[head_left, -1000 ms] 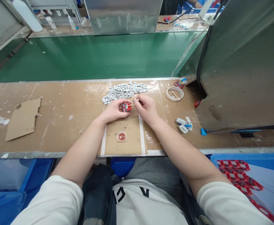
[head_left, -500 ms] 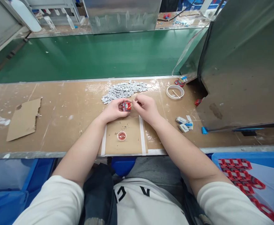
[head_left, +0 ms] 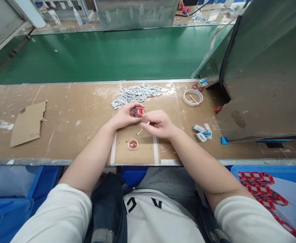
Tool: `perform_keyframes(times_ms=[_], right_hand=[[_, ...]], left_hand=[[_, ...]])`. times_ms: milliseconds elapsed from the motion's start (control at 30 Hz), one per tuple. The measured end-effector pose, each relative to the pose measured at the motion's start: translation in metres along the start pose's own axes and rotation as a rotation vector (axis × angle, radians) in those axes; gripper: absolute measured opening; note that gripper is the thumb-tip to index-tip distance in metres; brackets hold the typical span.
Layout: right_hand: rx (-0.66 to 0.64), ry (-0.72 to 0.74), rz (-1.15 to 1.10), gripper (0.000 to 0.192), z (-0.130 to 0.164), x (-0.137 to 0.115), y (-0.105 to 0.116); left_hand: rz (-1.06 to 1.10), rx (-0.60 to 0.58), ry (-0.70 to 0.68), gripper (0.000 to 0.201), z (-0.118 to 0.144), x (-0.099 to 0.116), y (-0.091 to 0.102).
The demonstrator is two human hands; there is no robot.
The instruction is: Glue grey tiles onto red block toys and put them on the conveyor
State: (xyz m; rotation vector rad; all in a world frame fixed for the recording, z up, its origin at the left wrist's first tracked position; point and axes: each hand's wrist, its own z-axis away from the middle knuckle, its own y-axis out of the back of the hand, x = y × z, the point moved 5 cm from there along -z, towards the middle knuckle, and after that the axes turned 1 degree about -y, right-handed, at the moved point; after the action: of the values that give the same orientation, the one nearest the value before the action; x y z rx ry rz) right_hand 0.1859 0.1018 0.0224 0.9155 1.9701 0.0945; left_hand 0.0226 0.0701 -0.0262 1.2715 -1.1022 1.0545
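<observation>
Left hand (head_left: pixel 124 116) grips red part (head_left: pixel 139 111); right hand (head_left: pixel 158 123) holds stick (head_left: pixel 143 128).

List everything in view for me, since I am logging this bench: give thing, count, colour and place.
red part: one, red, held in the left hand
stick: one, pale, in the right hand, tip pointing toward the cup
cup: one, small, reddish contents, on the taped square
grey pieces: a heap, grey, beyond the hands
tape roll: one, white, right of the heap
small boxes: a few, white and blue, right of the hands
cardboard scrap: one, brown, left on the bench
conveyor belt: one, green, behind the bench
left hand: grips the red part
right hand: pinches the stick
</observation>
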Motion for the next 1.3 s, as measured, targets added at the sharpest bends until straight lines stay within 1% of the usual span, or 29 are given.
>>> perform_keyframes(times_ms=[67, 100, 167, 267, 433, 500, 567, 600, 633, 733, 767, 800, 833, 900, 967, 1167, 1300], right_hand=[[-0.234, 0.016, -0.03, 0.041, 0.004, -0.007, -0.018], [-0.314, 0.006, -0.019, 0.042, 0.005, -0.008, -0.025], [-0.42, -0.022, 0.023, 0.041, 0.008, -0.007, -0.035], [-0.499, -0.049, 0.07, 0.04, 0.009, -0.004, -0.041], [-0.509, -0.043, 0.072, 0.039, 0.009, -0.003, -0.042], [-0.474, -0.038, 0.05, 0.04, 0.009, -0.004, -0.04], [-0.368, -0.027, 0.008, 0.041, 0.007, -0.004, -0.033], [-0.277, -0.025, -0.009, 0.042, 0.006, -0.003, -0.027], [-0.158, -0.031, -0.017, 0.042, 0.004, -0.001, -0.018], [0.27, -0.121, 0.04, 0.046, 0.002, 0.012, 0.013], [0.386, -0.164, 0.076, 0.048, 0.002, 0.017, 0.022], [0.471, -0.204, 0.11, 0.05, 0.003, 0.022, 0.028], [0.521, -0.237, 0.139, 0.052, 0.004, 0.026, 0.033], [0.548, -0.28, 0.172, 0.055, 0.003, 0.033, 0.035], [0.531, -0.299, 0.18, 0.055, 0.001, 0.037, 0.034], [0.457, -0.308, 0.215, 0.051, -0.002, 0.041, 0.027], [0.449, -0.302, 0.214, 0.049, -0.003, 0.043, 0.027]], left_hand=[[0.022, 0.006, -0.024, 0.055, 0.0, 0.0, 0.0], [0.03, 0.005, -0.029, 0.054, 0.0, 0.0, 0.0], [0.032, -0.001, -0.033, 0.054, 0.0, 0.0, 0.0], [0.017, -0.009, -0.033, 0.053, 0.001, 0.0, -0.001], [0.008, -0.004, -0.039, 0.052, 0.001, 0.002, -0.001], [0.007, -0.003, -0.038, 0.051, 0.001, 0.002, -0.002], [0.016, -0.001, -0.04, 0.052, 0.001, 0.002, -0.002], [0.022, -0.003, -0.042, 0.052, 0.0, 0.002, -0.002], [0.028, -0.007, -0.04, 0.053, 0.0, 0.001, -0.003], [0.033, -0.015, -0.018, 0.053, -0.001, 0.0, -0.004], [0.029, -0.014, -0.006, 0.053, -0.001, 0.0, -0.004], [0.026, -0.01, 0.002, 0.054, -0.001, 0.0, -0.003], [0.022, -0.006, 0.009, 0.054, -0.001, -0.001, -0.003], [0.019, -0.002, 0.017, 0.055, -0.001, -0.001, -0.003], [0.02, -0.001, 0.021, 0.056, -0.001, -0.001, -0.002], [0.016, 0.013, 0.048, 0.058, -0.001, -0.002, -0.002], [0.013, 0.009, 0.042, 0.058, -0.001, -0.002, -0.002]])
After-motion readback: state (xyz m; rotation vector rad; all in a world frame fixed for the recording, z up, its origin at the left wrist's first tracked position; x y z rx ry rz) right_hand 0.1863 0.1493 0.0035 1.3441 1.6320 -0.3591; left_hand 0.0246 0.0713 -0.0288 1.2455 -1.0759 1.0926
